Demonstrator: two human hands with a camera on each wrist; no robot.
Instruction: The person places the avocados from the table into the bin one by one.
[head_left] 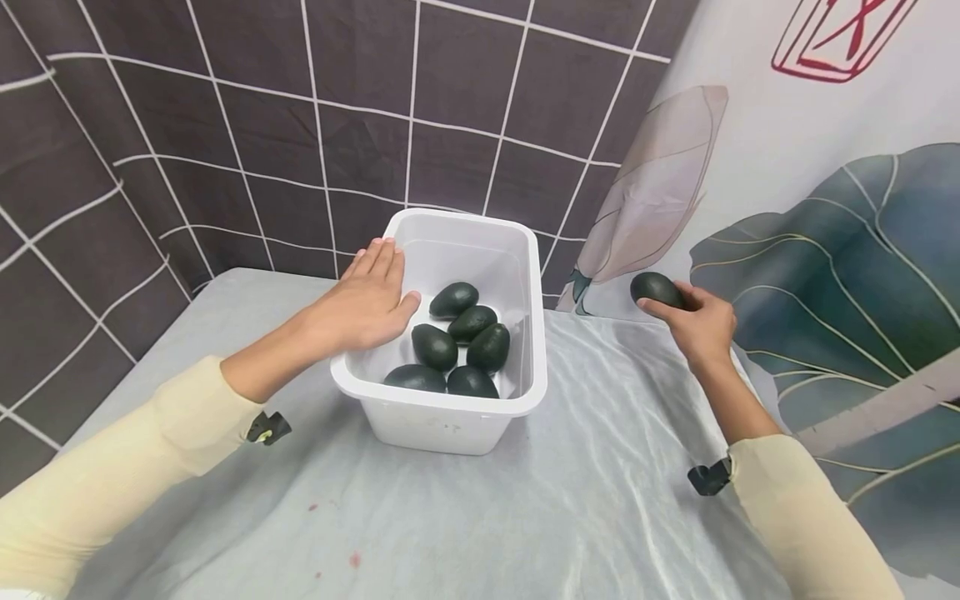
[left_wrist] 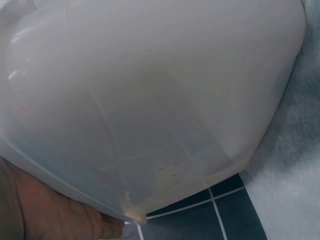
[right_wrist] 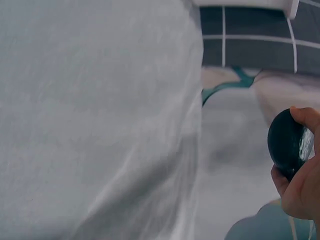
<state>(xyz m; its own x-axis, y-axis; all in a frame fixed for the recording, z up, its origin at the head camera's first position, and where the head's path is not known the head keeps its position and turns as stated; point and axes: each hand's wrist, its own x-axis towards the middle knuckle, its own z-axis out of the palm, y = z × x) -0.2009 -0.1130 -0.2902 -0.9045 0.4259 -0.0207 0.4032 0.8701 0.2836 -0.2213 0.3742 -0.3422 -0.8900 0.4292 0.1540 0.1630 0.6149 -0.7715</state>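
Observation:
A white plastic tub [head_left: 442, 429] stands on the cloth-covered table, with several dark green avocados [head_left: 471, 325] lying on its bottom. My left hand [head_left: 367, 300] rests on the tub's left rim, fingers straight and pointing to the back. In the left wrist view that hand [left_wrist: 55, 215] lies along the rim, and the tub's outer wall [left_wrist: 150, 100] fills most of the picture. Off to the right, my right hand [head_left: 701, 321] holds one avocado [head_left: 655, 288] between thumb and fingers, raised near the table's far right edge. The right wrist view shows this avocado [right_wrist: 287, 145] gripped at its ends.
A pale grey cloth [head_left: 600, 500] with a few small reddish spots covers the table. Behind the tub hangs a dark curtain [head_left: 360, 150] with a white grid. On the right is a white hanging [head_left: 780, 125] with large painted leaves.

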